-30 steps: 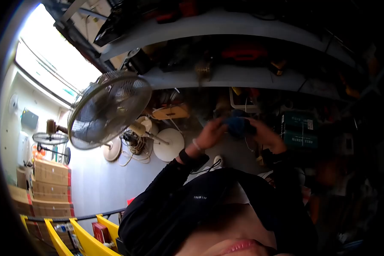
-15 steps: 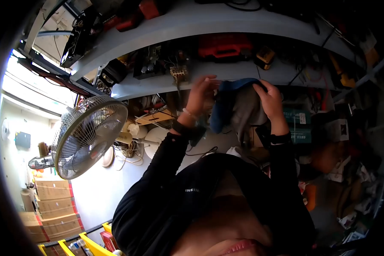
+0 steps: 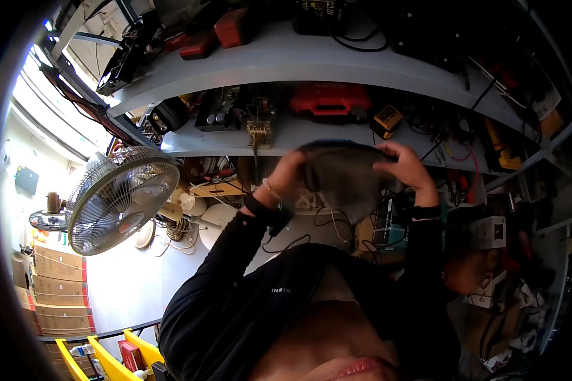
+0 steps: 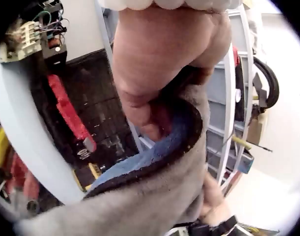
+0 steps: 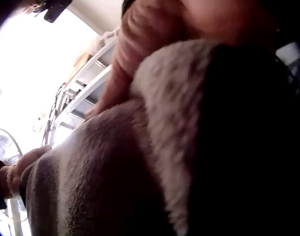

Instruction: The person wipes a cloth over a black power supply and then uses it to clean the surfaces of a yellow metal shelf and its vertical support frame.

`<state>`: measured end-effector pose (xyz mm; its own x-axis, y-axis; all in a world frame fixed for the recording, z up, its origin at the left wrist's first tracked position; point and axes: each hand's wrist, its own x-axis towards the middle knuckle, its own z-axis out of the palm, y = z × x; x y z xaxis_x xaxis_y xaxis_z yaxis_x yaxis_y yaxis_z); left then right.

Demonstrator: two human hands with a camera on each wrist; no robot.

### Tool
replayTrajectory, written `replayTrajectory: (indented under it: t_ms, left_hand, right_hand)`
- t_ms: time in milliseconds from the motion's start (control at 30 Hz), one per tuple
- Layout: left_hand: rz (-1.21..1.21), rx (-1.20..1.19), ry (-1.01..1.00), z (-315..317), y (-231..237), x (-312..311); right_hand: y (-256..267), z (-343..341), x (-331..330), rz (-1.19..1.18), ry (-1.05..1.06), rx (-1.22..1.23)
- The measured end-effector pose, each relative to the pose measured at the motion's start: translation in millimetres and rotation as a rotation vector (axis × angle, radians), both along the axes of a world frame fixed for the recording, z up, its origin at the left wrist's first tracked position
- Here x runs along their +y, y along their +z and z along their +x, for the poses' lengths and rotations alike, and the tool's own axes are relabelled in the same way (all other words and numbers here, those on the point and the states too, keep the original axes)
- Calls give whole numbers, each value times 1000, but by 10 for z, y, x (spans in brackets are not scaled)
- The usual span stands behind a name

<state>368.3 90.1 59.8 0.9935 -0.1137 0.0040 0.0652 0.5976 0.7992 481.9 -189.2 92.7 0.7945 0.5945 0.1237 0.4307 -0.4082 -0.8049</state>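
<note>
A fuzzy cloth, grey on one face and blue on the other with a dark bound edge, is stretched between my two hands in front of the shelves. My left hand grips one end; in the left wrist view its fingers curl over the bound edge, against the blue face. At the opposite end my right hand pinches the cloth between thumb and fingers. The grey pile fills much of the right wrist view, where a fold hides part of the right hand.
Shelves ahead hold a red case, a yellow-black tool and circuit parts. To the left stands a fan, with cardboard boxes behind. Green boxes and clutter lie low on the right.
The cloth has gone from a bunched blue bundle held low to spread out and raised, its grey face now showing. The left hand, loose beside it half a second ago, now grips it.
</note>
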Motion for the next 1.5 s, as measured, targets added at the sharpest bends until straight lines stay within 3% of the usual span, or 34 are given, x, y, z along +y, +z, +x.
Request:
replayTrajectory:
  t_ms: [33, 67, 133, 167, 233, 300, 400, 500, 533, 633, 667, 767, 800, 900, 933, 1000, 1100, 1167, 1233, 1300, 1367, 1433, 1500]
  left_hand:
    - [-58, 25, -46, 39, 46, 65]
    - [-160, 38, -83, 41, 133, 70]
    - [-360, 61, -152, 16, 324, 65]
    - [-310, 2, -91, -1, 362, 78]
    - [-209, -108, 36, -74, 385, 129]
    - [-139, 11, 112, -81, 235, 251]
    - [-168, 219, 148, -67, 24, 417]
    - [-577, 144, -42, -154, 5, 530]
    - [-652, 15, -82, -159, -58, 568]
    - [-593, 43, 129, -263, -246, 730]
    - [-502, 107, 255, -312, -268, 730]
    - [-417, 182, 383, -602, -496, 817]
    - [-354, 273, 544, -693, -541, 811]
    - [956, 362, 762, -1085, -1063, 1040]
    - [1093, 502, 743, -1218, -1142, 1055]
    - [1362, 778, 672, -1441, -1261, 998]
    - [1000, 768, 805, -1512, -1623, 888]
    - [958, 456, 663, -1309, -1616, 685]
    - [1147, 147, 344, -1021, -1352, 412]
    - [1709, -224, 19, -816, -1841, 442]
    - [1949, -220, -189, -609, -1825, 341]
    - [1874, 172, -240, -445, -1634, 264]
    - [1872, 48, 44, -496, -1760, 288]
  right_hand:
    - [-65, 18, -55, -101, 44, 28]
    - [-81, 72, -57, -150, 260, 306]
    - [-218, -38, -14, 7, 241, 411]
    - [-311, -55, 13, 83, 232, 461]
    - [-567, 100, 21, 509, 268, 723]
    - [-557, 28, 202, 980, 237, 882]
    - [-806, 8, 355, 989, 205, 973]
    - [-772, -37, 480, 976, 282, 890]
    - [-767, -38, 528, 955, 269, 890]
    - [-840, -15, 755, 684, 266, 938]
    - [-882, -46, 846, 632, 258, 944]
    - [-1117, -120, 1071, 462, 135, 873]
    - [-1202, -119, 1133, 406, 81, 827]
    - [-1412, -104, 1256, -226, 260, 299]
    - [-1487, -214, 1232, -142, 182, 117]
    - [-1483, -225, 1182, -143, 105, 126]
    - [-1789, -47, 1019, 92, 107, 284]
    - [-2031, 220, 875, 124, 211, 407]
    - [-1923, 332, 683, -3, 258, 514]
    - [-1494, 306, 533, -192, 303, 495]
    - [-1502, 377, 384, -384, 382, 345]
    - [-1535, 410, 328, -604, 414, 215]
    - [-1580, 403, 399, -673, 382, 196]
